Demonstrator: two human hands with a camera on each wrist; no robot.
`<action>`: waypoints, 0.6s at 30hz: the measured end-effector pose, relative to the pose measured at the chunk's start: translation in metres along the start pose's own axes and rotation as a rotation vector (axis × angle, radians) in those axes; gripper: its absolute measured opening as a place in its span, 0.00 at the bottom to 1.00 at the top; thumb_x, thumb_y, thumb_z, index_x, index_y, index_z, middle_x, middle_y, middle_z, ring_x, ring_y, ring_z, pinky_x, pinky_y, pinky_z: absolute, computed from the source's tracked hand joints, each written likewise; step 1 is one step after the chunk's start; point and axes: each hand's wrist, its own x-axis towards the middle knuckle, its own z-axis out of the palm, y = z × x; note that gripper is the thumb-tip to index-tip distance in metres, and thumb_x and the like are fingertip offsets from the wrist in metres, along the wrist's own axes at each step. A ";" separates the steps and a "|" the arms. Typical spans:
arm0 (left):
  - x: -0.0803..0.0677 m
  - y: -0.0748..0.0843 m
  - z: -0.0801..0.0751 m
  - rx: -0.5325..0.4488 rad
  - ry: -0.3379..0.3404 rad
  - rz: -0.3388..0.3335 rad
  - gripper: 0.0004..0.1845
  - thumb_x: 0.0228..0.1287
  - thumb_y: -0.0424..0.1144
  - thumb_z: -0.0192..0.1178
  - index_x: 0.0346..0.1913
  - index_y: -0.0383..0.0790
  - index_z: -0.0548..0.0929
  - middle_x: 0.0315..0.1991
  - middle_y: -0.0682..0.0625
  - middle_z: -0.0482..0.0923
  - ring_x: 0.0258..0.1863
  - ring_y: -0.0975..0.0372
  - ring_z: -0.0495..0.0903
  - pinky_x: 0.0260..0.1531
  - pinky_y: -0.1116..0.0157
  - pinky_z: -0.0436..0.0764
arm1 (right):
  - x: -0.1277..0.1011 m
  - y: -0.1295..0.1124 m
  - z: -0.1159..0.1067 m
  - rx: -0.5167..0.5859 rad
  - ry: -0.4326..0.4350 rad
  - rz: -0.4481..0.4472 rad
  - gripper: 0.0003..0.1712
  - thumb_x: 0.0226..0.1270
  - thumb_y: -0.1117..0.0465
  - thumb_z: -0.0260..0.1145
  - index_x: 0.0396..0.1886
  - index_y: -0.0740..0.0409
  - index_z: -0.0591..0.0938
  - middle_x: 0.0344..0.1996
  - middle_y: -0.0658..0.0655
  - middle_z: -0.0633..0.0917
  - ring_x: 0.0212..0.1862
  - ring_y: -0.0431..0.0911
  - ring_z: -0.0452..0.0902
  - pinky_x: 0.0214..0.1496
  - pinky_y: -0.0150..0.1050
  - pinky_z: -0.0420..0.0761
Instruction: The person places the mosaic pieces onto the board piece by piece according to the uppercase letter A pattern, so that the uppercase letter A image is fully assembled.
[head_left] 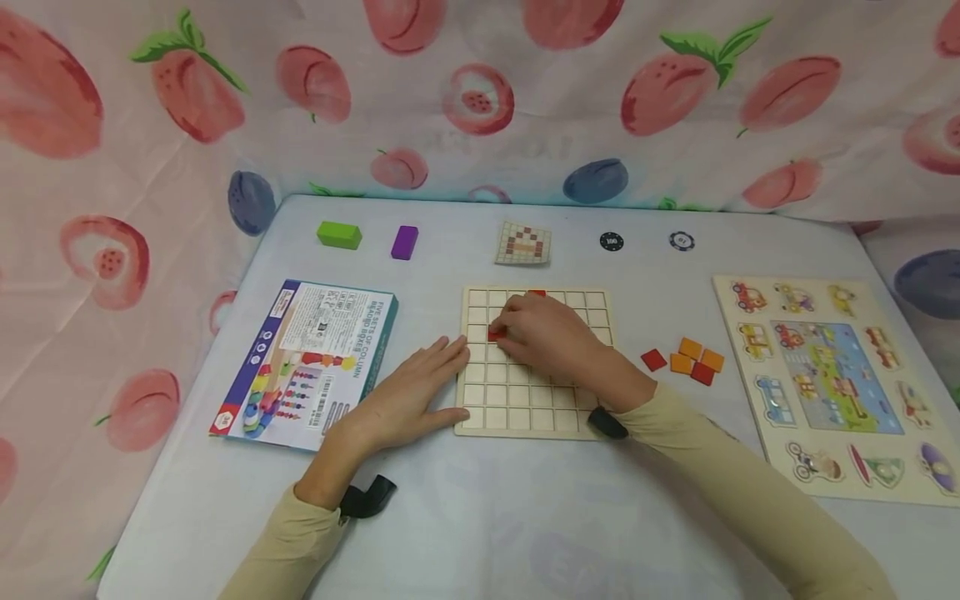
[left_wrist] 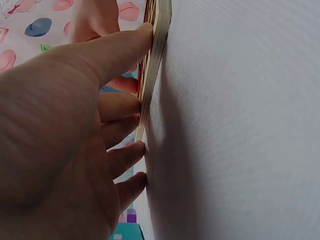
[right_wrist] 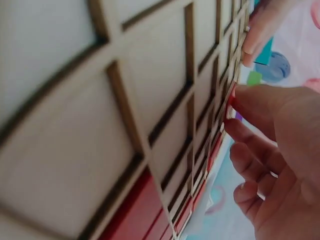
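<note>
From my station I watch the right hand (head_left: 547, 333) pinch a thin, glossy red square tile (head_left: 495, 335) between thumb and forefinger; its other fingers curl loosely alongside. The left hand (head_left: 405, 392) lies relaxed with its fingers mostly straight, thumb apart, the thumb and the nearest fingertips touching the edge of the pale square wooden grid board (head_left: 474, 396).

The pinched tile is at the left part of that board, toward its far side; I cannot tell whether it sits fully in a cell. The board lies flat, midway between the bench's left and right edges, its raised dark-sided ribs dividing it into square cells. On my right wrist feed, more red tiles (right_wrist: 135, 205) fill cells along one side of it.

The bench (head_left: 450, 517) wears a white cloth. Near its left edge I see a blue-and-white printed cardboard box (head_left: 333, 333); near its right edge, a pale picture-puzzle board (head_left: 765, 371). Between the boards lie two loose red and three orange square tiles (head_left: 691, 348). Along the far edge stand a green block (head_left: 339, 235), a purple block (head_left: 405, 242), a grid-patterned card (head_left: 522, 244) and two round chips (head_left: 611, 242). Fruit-printed fabric (head_left: 525, 125) hangs behind.
</note>
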 end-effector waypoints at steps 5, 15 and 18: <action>0.001 0.002 0.000 0.001 0.001 -0.003 0.46 0.74 0.54 0.66 0.85 0.39 0.58 0.89 0.48 0.48 0.89 0.49 0.46 0.88 0.45 0.52 | -0.022 0.011 -0.008 0.057 0.005 0.004 0.17 0.76 0.53 0.69 0.61 0.46 0.90 0.56 0.54 0.88 0.58 0.52 0.84 0.62 0.52 0.87; 0.003 0.003 0.004 0.008 -0.024 -0.017 0.45 0.76 0.52 0.62 0.86 0.40 0.53 0.90 0.50 0.43 0.90 0.50 0.43 0.89 0.44 0.49 | -0.115 0.069 -0.024 0.076 0.087 0.229 0.18 0.73 0.54 0.73 0.61 0.47 0.89 0.59 0.56 0.86 0.56 0.52 0.81 0.60 0.55 0.86; 0.003 0.001 0.003 0.001 -0.026 -0.023 0.45 0.77 0.51 0.61 0.87 0.40 0.52 0.90 0.50 0.43 0.90 0.50 0.42 0.89 0.44 0.49 | -0.140 0.084 -0.027 0.046 0.114 0.280 0.18 0.71 0.55 0.75 0.60 0.46 0.88 0.55 0.55 0.87 0.48 0.49 0.80 0.51 0.51 0.86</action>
